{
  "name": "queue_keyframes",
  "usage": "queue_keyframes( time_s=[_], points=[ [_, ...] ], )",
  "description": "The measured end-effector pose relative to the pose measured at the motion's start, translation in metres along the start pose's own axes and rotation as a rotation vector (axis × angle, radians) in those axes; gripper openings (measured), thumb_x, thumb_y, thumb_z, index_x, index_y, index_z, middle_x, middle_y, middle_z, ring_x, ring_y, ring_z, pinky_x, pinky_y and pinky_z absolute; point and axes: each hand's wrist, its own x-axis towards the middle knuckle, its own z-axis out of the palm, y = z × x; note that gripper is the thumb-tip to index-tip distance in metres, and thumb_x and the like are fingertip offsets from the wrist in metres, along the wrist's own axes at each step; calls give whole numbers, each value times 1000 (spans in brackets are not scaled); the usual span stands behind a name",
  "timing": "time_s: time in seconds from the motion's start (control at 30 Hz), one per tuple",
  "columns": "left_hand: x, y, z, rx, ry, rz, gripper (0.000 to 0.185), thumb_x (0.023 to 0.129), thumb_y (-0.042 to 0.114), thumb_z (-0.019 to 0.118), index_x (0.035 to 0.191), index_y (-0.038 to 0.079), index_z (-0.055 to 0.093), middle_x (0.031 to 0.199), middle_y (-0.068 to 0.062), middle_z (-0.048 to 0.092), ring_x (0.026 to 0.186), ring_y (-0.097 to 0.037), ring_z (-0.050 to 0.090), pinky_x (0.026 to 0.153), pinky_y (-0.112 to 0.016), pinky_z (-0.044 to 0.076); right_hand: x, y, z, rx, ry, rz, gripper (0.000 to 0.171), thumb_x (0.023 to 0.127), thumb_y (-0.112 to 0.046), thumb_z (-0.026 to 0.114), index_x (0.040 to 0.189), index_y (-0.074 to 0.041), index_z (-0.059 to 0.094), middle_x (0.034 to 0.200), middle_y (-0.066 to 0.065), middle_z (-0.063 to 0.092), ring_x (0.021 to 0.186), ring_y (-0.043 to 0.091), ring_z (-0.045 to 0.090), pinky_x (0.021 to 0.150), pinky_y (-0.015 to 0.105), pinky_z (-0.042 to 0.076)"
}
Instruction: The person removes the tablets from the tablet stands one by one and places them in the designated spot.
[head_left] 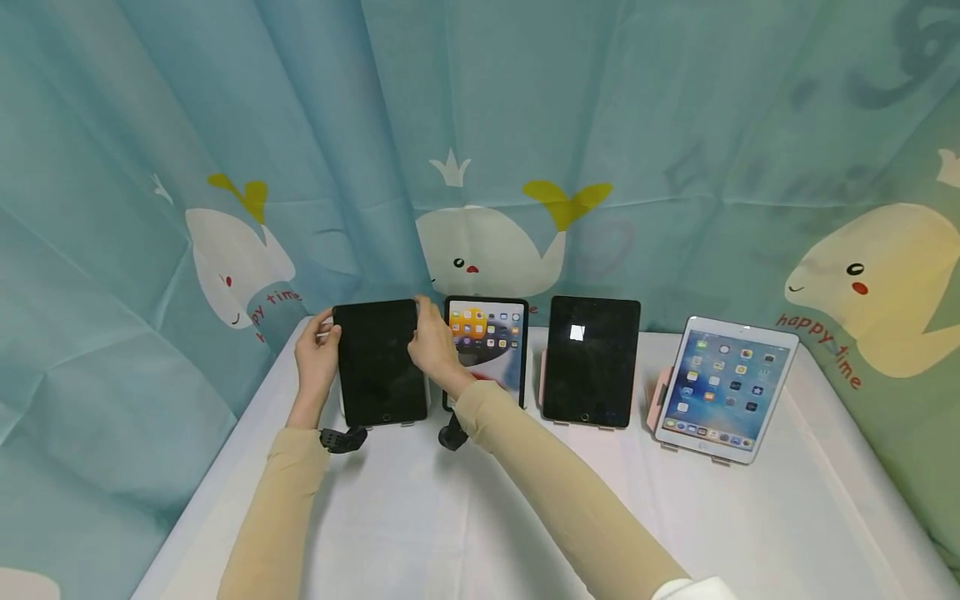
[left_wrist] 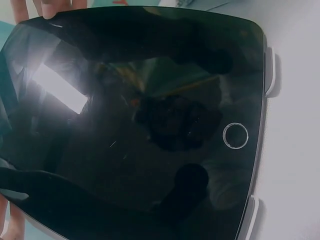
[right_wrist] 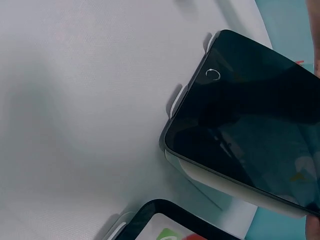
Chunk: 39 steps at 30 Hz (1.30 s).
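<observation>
A black glass-fronted tablet with rounded corners [left_wrist: 140, 125] fills nearly the whole left wrist view, its screen dark and glossy. Fingertips [left_wrist: 52, 7] curl over its edge at the top left corner, and a bit of skin shows at the bottom left corner too. Far from those fingertips, toward the opposite end, sits the tablet's round silver-ringed home button [left_wrist: 235, 135]. Beyond that end, two white plastic stand tabs [left_wrist: 270, 70] hug the tablet's edge. Past them lies the white cloth-covered tabletop [left_wrist: 300, 150]. A bright rectangular reflection [left_wrist: 60, 87] glares on the screen just below the gripping fingertips.
</observation>
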Motion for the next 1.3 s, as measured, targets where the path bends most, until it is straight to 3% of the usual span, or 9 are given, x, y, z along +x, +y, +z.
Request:
queue_keyframes(
  time_s=[0.17,0.27,0.43,0.57,0.83,1.3],
  points=[
    [-1,2,0,-14,23,-13,35,98,11,53,133,9,57,111,-17,60,78,3,48,70,-14,38,-1,0,0,5,2,9,60,90,0,60,142,-13,34,120,11,56,73,17,54,63,22,48],
    [-1,3,0,-31,34,-24,34,97,10,54,131,8,59,108,-16,61,73,7,47,67,-10,37,-2,0,0,14,6,12,60,90,0,60,142,-14,34,121,11,56,74,17,55,62,21,49],
    [-2,4,1,-47,46,-45,33,97,11,53,129,7,59,106,-15,61,74,4,47,66,-10,37,-3,1,1,43,9,19,57,92,-1,58,142,-16,34,124,11,56,74,17,56,64,21,50],
    [-2,4,1,-44,55,-71,32,97,12,53,128,9,61,100,-6,59,76,3,47,66,-12,38,-3,1,1,58,11,16,55,93,-2,57,141,-16,35,123,10,57,76,17,57,64,22,50],
    [-2,7,-1,-86,44,-114,31,98,15,54,128,8,60,92,9,53,77,3,47,65,-11,41,-5,4,-3,127,22,1,56,90,3,59,138,-17,39,99,7,55,85,17,60,64,21,46],
    [-7,13,-10,-177,20,-166,31,97,17,55,127,7,59,89,17,52,80,1,51,68,-10,45,-5,4,-8,192,31,-40,54,88,8,54,135,-17,43,86,2,49,82,15,59,61,21,40]
  ],
)
